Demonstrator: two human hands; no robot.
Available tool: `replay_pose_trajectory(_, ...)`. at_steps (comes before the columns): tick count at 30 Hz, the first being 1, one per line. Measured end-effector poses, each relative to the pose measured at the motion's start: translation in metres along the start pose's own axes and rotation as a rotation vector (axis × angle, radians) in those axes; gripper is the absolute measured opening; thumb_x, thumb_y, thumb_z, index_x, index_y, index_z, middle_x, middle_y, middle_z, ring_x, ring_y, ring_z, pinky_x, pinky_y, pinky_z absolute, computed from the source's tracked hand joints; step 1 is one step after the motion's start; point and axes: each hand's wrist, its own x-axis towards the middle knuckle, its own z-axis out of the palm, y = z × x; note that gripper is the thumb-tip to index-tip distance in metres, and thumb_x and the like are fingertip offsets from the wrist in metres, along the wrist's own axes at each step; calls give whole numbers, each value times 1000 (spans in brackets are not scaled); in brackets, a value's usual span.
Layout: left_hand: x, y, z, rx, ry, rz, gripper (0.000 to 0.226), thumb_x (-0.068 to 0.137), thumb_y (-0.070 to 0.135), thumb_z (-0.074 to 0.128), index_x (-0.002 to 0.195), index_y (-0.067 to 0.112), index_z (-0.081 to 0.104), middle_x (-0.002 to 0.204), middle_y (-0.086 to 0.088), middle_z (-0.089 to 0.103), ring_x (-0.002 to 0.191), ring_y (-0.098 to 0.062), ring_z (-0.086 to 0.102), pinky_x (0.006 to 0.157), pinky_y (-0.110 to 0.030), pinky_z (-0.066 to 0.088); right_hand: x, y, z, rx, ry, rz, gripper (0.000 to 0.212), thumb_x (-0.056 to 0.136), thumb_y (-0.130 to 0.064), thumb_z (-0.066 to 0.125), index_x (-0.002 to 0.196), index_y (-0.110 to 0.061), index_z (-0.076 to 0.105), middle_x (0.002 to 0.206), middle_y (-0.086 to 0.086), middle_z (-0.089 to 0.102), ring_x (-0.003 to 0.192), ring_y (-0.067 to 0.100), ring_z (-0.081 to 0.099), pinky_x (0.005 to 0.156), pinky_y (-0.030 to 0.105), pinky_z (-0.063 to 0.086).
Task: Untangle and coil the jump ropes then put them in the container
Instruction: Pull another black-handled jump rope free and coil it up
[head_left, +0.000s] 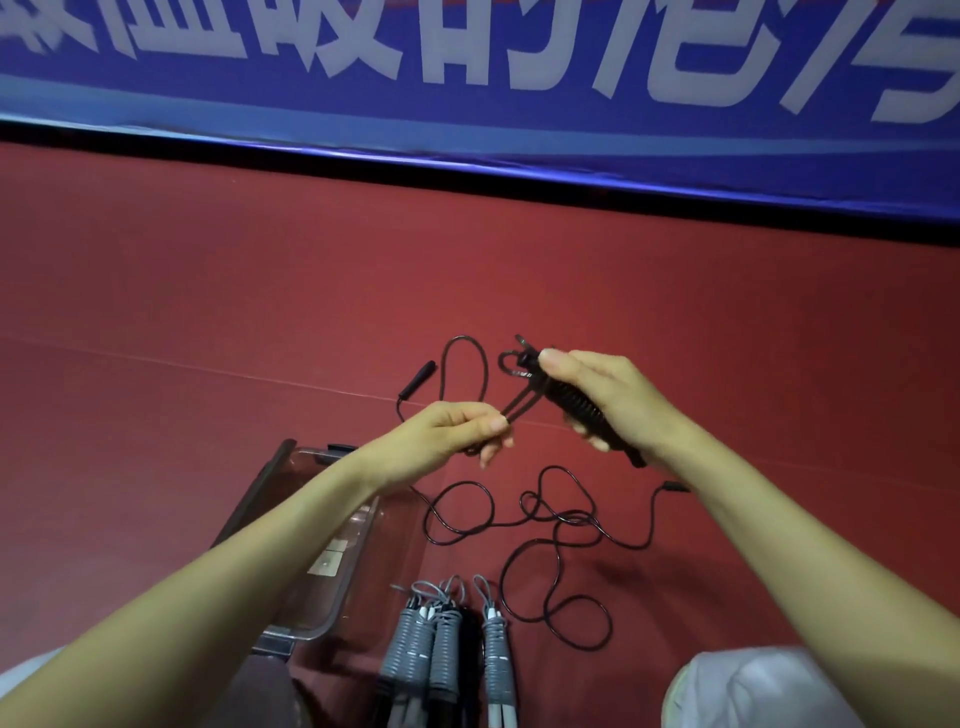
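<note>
Both hands are tying off the thin black jump rope (571, 408), right hand (608, 395) gripping its wound handles, left hand (457, 431) pinching the loop (keep it taut), clear plastic container (311, 618) sitting beneath the left forearm.

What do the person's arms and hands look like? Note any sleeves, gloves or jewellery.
The left arm and right arm are bare as far as the frame shows, with no sleeves in view. The left hand and right hand wear no gloves, and no rings, watch or bracelet show. The thumbnails look short and unpainted.
</note>
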Motion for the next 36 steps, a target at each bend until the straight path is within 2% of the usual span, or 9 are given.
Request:
replay_pose_trajectory(3,0,0,-2,120,-66,-60,24,94,13,57,71,16,64,61,3,58,60,-8,52,69,-17,44,-8,1,5,-221,-190,-78,53,74,-67,65,70,-16,52,53,0,45,43,13,35,43,23,27)
replay_pose_trajectory(6,2,-4,-4,272,-113,-149,20,90,-1,61,75,11,67,66,-3,60,57,-6,51,60,-16,42,-18,0,14,-751,-275,-116,65,64,-84,53,75,-21,50,54,-6,49,50,10,40,54,29,31)
replay_pose_trajectory(9,6,2,-1,422,-118,-198,10,85,13,71,75,13,68,61,2,54,51,-1,43,54,-14,34,-29,3,32,-1240,-301,-198,61,68,-87,45,76,-26,38,66,-4,57,67,22,55,63,33,33)
replay_pose_trajectory(13,13,12,11,637,47,-173,12,90,23,67,88,12,71,61,12,53,49,5,45,49,-9,31,-23,15,42,-1442,-203,-235,66,79,-80,42,110,-22,47,99,7,68,95,31,64,69,34,33)
replay_pose_trajectory(18,8,15,28,404,354,-90,33,98,35,52,69,23,60,55,13,51,46,0,41,54,-20,34,-9,20,33,-1406,40,-94,69,80,-79,41,108,-16,40,98,6,69,94,29,66,66,34,34)
replay_pose_trajectory(22,5,16,41,390,555,81,18,96,20,58,106,17,73,63,20,54,55,12,50,59,-7,34,-2,12,21,-1354,202,-56,67,80,-82,37,96,-17,34,92,5,69,91,30,66,65,33,34)
replay_pose_trajectory(25,6,17,45,364,672,181,22,92,17,64,112,13,72,72,19,56,61,8,52,66,-11,38,2,8,19,-1318,288,-56,65,81,-80,35,95,-17,33,92,8,69,93,33,66,67,34,34)
replay_pose_trajectory(30,6,10,57,300,637,277,13,91,12,64,98,14,75,92,9,62,68,-3,55,71,-23,49,9,6,15,-1241,309,-8,55,88,-64,46,113,-15,39,98,12,68,99,37,63,73,37,37)
replay_pose_trajectory(36,8,16,51,-242,627,261,17,93,7,59,102,20,53,84,5,69,57,-12,51,57,-23,44,9,1,12,-1107,399,-54,67,84,-73,39,126,-23,37,99,8,68,96,38,63,68,35,34)
